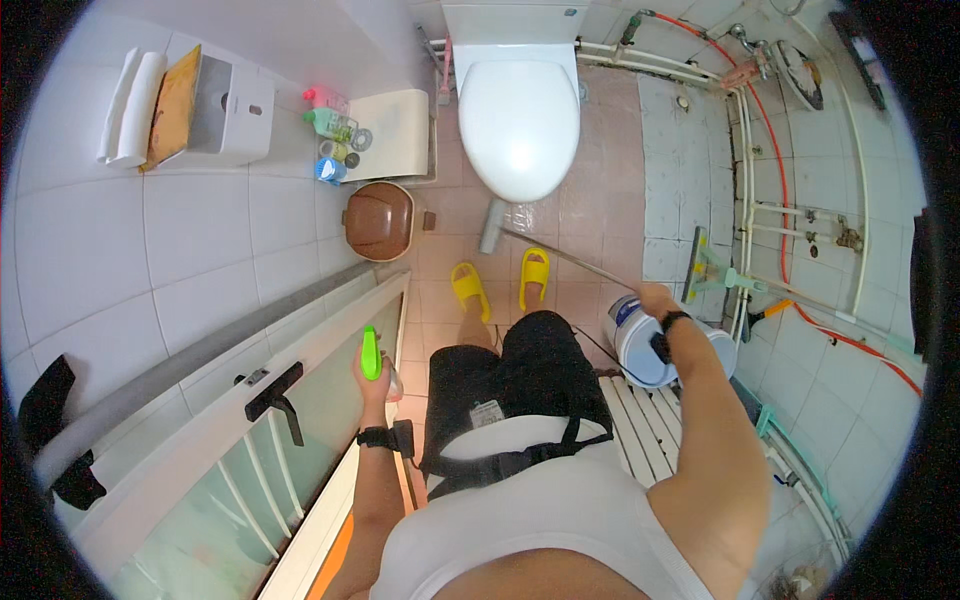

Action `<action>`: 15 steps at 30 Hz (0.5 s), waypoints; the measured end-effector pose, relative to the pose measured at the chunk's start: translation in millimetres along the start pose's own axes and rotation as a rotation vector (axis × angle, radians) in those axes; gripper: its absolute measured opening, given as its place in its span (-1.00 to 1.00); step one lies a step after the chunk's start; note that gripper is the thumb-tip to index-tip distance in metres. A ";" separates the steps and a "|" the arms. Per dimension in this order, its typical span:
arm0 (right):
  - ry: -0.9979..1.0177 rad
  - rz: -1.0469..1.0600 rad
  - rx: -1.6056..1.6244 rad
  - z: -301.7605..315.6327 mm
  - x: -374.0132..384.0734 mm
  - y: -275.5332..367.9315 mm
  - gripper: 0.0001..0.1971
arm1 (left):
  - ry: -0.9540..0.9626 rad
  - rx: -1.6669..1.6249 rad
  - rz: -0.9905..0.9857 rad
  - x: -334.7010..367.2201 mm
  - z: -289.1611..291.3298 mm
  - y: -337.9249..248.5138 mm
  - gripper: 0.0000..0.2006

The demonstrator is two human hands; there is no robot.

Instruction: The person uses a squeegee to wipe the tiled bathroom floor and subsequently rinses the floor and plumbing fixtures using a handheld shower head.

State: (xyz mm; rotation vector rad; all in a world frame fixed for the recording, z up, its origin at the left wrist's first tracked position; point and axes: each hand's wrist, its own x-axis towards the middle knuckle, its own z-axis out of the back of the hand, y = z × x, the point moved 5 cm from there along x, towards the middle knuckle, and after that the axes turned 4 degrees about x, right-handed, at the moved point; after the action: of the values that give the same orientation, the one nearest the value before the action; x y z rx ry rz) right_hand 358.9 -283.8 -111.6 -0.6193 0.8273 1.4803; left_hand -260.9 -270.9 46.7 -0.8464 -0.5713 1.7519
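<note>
My left hand (374,380) is closed around a spray bottle with a bright green trigger head (371,352); its body is mostly hidden by the fingers. My right hand (655,299) grips the upper end of a long thin-handled mop (575,258). The mop's narrow grey head (492,225) rests on the pink floor tiles, just in front of the white toilet (520,130), whose lid is down. Below my right forearm stand white buckets (640,352), side by side.
A brown lidded bin (380,222) stands left of the toilet, by a cream ledge (395,130) with several bottles and tape rolls. At left an open glass-panelled door (330,350) leans inward. A slatted white bench (640,430), a green squeegee (700,265) and wall pipes (745,180) are at right.
</note>
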 end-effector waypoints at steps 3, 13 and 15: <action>-0.052 0.001 -0.009 4.3 -45.9 -22.2 -0.69 | 0.017 -0.066 0.028 6.1 -10.0 -11.1 -0.54; -0.311 0.131 0.368 42.0 68.4 130.8 -0.69 | 0.063 -0.165 -0.063 14.6 -37.1 -24.9 -0.60; -0.175 0.023 0.337 77.7 80.6 148.2 -0.69 | 0.054 -0.130 -0.033 16.3 -33.5 -31.9 -0.60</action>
State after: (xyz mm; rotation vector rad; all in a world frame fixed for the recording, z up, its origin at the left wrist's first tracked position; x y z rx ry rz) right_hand 212.7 -169.4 -110.0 -0.2264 0.9214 1.3534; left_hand -218.7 -245.9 44.2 -0.9672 -0.6652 1.6707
